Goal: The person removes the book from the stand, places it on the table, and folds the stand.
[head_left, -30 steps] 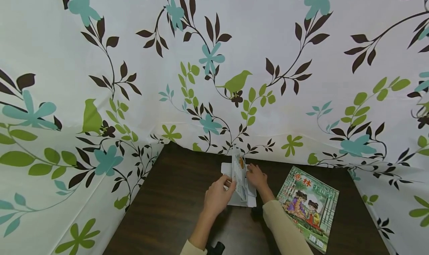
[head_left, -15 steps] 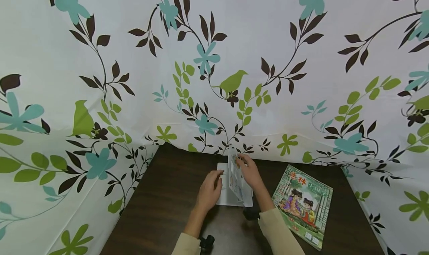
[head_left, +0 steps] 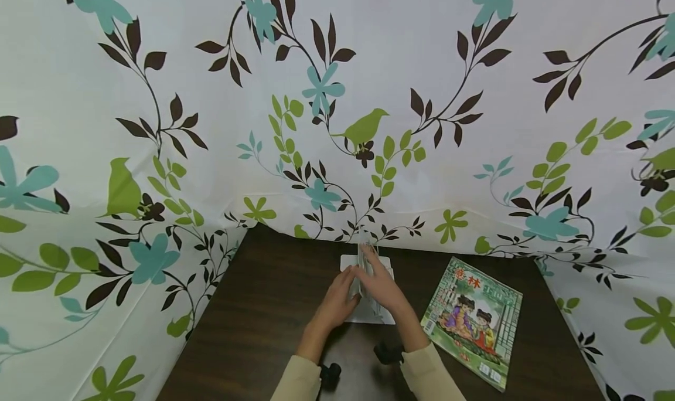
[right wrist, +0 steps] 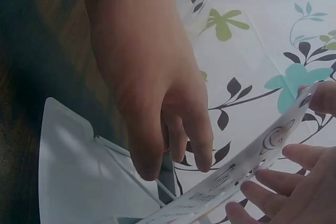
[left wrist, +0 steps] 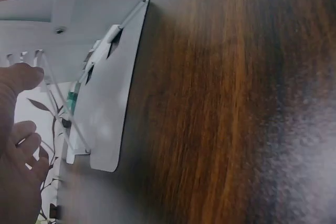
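A white metal book stand [head_left: 364,316] is on the dark table between both hands, its printed panel [right wrist: 210,192] raised steeply from a flat base [left wrist: 107,119]. My right hand [head_left: 382,284] reaches over from the right and pinches the panel's upper edge, thumb on one face and fingers on the other. On the stand's left side is my left hand [head_left: 334,301], thumb and fingers apart. In the left wrist view its thumb [left wrist: 26,76] lies by the end of a thin wire prop [left wrist: 65,103] behind the panel; contact is hard to tell.
A green illustrated magazine [head_left: 474,325] lies on the table [head_left: 248,330] to the right. Behind the table hangs a white cloth [head_left: 422,184] printed with leaves and birds. Black devices [head_left: 330,376] are strapped at both wrists.
My right hand rises from low on the panel's right side to its top edge, and its thumb crosses to the left face. My left hand comes off the panel, then moves in close again.
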`<state>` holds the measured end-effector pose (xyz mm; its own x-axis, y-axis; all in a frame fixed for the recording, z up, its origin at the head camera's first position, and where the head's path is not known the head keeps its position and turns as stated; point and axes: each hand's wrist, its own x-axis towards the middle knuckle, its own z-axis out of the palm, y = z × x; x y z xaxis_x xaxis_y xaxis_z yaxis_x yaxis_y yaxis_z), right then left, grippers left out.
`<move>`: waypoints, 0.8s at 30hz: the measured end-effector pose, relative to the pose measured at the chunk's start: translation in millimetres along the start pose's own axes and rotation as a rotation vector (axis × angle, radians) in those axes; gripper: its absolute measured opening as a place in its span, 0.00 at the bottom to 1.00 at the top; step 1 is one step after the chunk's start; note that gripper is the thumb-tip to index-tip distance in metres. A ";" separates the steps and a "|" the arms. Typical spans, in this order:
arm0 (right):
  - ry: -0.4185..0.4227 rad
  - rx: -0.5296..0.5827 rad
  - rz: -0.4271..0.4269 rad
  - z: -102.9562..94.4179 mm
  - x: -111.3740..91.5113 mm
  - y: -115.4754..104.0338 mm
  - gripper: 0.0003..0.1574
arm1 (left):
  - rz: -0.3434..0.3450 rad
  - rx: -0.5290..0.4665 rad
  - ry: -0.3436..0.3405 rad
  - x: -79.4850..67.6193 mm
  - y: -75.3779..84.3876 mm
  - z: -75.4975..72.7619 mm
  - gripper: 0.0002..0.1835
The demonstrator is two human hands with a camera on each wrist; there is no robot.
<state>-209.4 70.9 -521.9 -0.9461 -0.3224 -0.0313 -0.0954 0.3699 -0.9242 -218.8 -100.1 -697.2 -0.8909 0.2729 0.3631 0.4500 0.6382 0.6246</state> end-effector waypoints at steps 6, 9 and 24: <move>-0.003 0.002 -0.006 -3.0 -2.4 3.4 0.45 | -0.092 0.027 -0.135 9.1 29.8 -16.3 0.38; -0.005 0.006 -0.003 -4.2 -3.0 2.0 0.44 | -0.129 0.019 -0.186 12.4 50.3 -29.5 0.36; 0.000 0.060 -0.013 -2.0 -0.7 2.4 0.40 | 0.070 0.196 0.018 21.5 18.4 -3.8 0.32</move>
<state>-209.7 73.8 -523.3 -0.9448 -0.3270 -0.0188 -0.0895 0.3130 -0.9455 -229.4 -85.2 -675.3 -0.8561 0.3096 0.4137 0.4883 0.7467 0.4517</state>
